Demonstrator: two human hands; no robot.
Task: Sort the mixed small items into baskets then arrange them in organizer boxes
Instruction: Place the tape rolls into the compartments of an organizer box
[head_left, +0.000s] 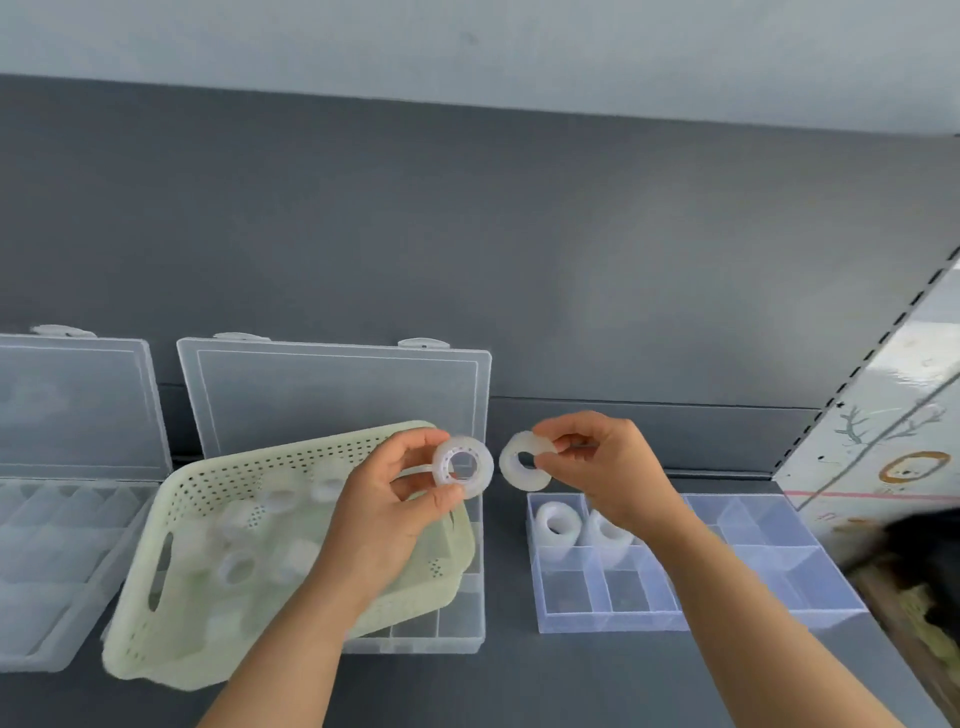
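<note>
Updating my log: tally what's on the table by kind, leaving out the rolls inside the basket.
Organizer boxes: 3 (left, middle, right)
Basket: 1
Tape rolls outside basket: 4 (two held, two in right box)
Total: 8
Rolls inside the basket are too blurred to count.

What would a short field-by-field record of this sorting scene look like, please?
left hand: pinches the left roll of tape, held in the air
right hand: pinches the right roll, held in the air
basket: pale green, tilted, rests on the middle organizer box, holds more rolls
middle box lid: open, upright
clear tray: two stored rolls in its far-left compartments
left organizer box: lid open
</note>
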